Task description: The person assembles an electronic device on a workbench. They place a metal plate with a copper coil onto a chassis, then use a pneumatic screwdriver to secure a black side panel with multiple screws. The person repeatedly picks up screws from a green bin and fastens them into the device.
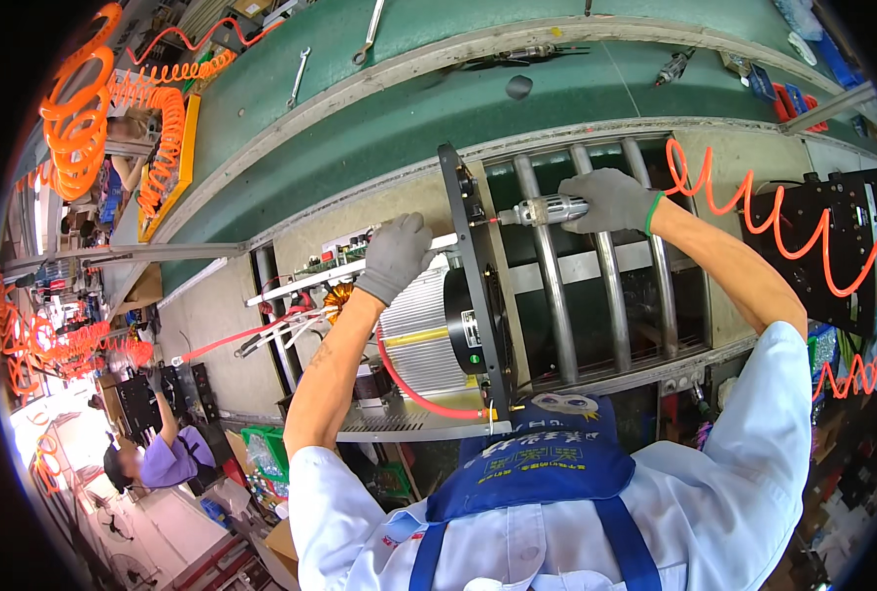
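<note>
My right hand (611, 202), in a grey glove, is closed round a silver air screwdriver (549, 210). Its bit points left and meets the outer face of an upright black panel (475, 261), near the panel's far end. On the other side of that panel my gloved left hand (397, 258) curls over a silver metal strip (440, 243) beside a circuit board (338, 254). Between my left forearm and the panel sits a large finned silver heat sink (421, 340) with a black round end. A red cable (409, 392) bends along it, and a copper coil (339, 300) lies by my left wrist.
Steel rollers (611, 281) run under and right of the work. An orange coiled air hose (778, 212) hangs at the right, by a black panel unit (833, 236). Wrenches (301, 77) lie on the green bench (409, 103). Another person (168, 453) works at the far left.
</note>
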The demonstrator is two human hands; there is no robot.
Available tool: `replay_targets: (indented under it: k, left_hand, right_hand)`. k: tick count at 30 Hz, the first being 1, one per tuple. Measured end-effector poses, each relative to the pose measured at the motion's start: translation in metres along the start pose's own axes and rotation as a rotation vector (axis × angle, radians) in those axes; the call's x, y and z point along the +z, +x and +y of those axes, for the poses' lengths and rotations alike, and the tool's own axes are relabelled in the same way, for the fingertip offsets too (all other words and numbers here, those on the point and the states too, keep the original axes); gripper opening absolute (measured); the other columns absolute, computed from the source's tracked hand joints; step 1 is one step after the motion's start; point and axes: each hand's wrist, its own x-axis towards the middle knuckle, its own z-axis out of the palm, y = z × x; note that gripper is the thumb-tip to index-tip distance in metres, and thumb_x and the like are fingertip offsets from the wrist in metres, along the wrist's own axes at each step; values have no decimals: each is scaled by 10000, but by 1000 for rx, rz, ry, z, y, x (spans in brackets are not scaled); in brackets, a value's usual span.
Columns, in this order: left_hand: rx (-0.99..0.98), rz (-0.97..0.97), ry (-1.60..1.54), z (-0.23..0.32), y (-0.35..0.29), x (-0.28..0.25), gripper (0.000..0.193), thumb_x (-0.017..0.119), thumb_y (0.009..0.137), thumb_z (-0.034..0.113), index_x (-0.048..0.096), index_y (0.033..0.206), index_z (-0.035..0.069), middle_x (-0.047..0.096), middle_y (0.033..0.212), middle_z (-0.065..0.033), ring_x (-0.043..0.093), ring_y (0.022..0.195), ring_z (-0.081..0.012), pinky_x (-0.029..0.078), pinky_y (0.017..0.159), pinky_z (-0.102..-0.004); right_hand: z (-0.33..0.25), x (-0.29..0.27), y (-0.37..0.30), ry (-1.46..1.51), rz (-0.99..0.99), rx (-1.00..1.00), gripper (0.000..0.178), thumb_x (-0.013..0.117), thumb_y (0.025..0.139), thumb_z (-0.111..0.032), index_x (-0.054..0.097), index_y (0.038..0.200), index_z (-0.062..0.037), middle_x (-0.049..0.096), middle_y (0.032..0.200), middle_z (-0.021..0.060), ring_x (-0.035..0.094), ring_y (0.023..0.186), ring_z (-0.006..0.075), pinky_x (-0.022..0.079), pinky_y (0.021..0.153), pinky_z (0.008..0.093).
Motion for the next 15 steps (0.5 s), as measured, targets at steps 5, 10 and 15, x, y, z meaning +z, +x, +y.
replay_targets:
  k: [5,10,15]
  left_hand:
    - [-3,-4,-4,0,1,0,229,758,795,313,655,852,117,575,976,-73,625,981,-265,559,793,-437]
    - [1,-3,5,2,0,-3,219,753,800,308,654,848,119,575,973,-72,624,982,-262,561,785,-430]
    - [14,17,-1,1,1,-2,216,747,798,305,647,840,119,573,968,-73,625,974,-260,561,776,-423]
  right_hand:
    - [0,-2,1,19,-48,48,424,759,789,-383,648,1052,-68,700,970,171,675,935,415,530,816,502]
    - [-2,-1,1,21,-35,30,417,760,785,-376,643,1039,-67,699,970,170,672,934,418,528,814,507]
    - [0,1,2,17,-27,27,411,759,784,-375,639,1028,-67,698,956,167,671,927,420,528,808,508]
